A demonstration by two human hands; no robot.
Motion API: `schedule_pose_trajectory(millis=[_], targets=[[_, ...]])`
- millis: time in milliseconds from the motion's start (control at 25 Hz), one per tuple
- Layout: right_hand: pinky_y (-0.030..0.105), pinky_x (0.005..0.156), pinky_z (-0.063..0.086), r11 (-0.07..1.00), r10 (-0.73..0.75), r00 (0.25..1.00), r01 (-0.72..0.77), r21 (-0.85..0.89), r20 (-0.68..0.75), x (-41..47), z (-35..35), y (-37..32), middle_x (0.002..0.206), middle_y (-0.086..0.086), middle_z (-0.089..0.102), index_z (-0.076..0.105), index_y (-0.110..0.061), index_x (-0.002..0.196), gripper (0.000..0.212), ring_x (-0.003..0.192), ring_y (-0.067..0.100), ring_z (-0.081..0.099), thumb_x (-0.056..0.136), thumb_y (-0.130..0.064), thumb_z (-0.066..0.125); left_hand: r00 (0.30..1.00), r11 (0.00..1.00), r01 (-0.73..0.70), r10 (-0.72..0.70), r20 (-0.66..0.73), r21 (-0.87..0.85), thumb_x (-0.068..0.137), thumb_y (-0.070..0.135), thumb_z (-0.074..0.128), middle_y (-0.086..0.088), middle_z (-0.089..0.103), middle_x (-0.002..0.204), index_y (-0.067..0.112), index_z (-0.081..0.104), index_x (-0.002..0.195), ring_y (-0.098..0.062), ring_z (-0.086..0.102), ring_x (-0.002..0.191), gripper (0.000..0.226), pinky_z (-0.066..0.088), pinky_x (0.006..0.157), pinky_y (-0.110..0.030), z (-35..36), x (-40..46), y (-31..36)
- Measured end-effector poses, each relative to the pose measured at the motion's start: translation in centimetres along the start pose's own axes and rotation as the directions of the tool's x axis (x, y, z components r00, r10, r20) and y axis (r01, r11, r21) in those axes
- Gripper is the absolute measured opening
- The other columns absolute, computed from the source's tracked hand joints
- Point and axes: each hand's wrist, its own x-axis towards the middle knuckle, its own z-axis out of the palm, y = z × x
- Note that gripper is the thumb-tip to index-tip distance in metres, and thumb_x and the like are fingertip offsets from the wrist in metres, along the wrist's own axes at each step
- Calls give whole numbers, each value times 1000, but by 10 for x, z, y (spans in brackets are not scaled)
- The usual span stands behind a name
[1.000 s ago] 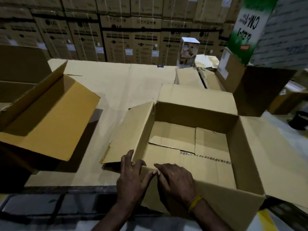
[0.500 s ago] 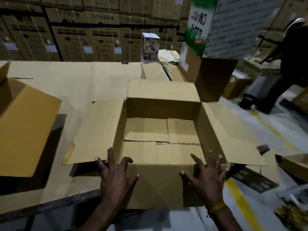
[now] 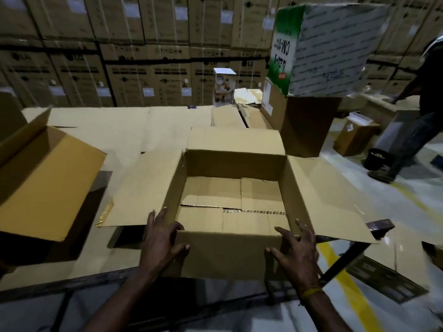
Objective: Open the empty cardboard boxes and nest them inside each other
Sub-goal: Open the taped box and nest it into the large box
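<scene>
Hands (image 3: 230, 250) barely shifted; open box (image 3: 233, 185) upright, mouth up, squared to viewer

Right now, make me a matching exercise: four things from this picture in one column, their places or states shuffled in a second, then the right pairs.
Things:
1. open box
2. left hand
3. right hand
4. small white carton

Places or states:
A. fingers spread at the box's near right corner
B. standing upright far back, before the stacked cartons
C. flaps folded out, nothing inside
D. fingers spread at the box's near left corner

Pairs: 1-C, 2-D, 3-A, 4-B
</scene>
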Motion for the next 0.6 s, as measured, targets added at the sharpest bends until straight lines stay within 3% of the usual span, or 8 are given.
schedule_pose_trajectory(millis=[120,280,440,600], targets=[[66,90,44,999,25,999,-24,38,-38,9,-3,1,147,7,36,68,-36,113,55,136,34,30,63,-41,90,998,998,64,-64,-10,3,70,49,81,-7,20,162,31,64,105,-35,1,150,43,26,114,-62,-4,1,13],[62,85,46,993,19,989,-2,119,-146,7,-7,3,133,7,50,73,-29,100,39,128,34,37,65,-31,90,992,995,96,-96,-78,-9,66,62,67,-8,35,156,29,62,90,-37,12,148,41,29,110,-60,-4,-13,27],[53,83,45,985,-59,977,90,145,-203,-9,-14,4,102,5,57,71,-23,93,35,113,32,43,64,-24,91,984,996,71,-78,-163,-48,67,33,87,-5,46,150,33,55,83,-35,17,148,35,35,108,-64,-15,-38,33],[51,85,42,980,-63,975,101,174,-215,-33,-26,-8,99,1,57,70,-24,92,31,107,35,47,68,-27,89,972,996,32,-52,-229,-88,64,23,89,-2,52,145,36,52,80,-31,18,148,43,38,107,-61,-45,-59,35]])
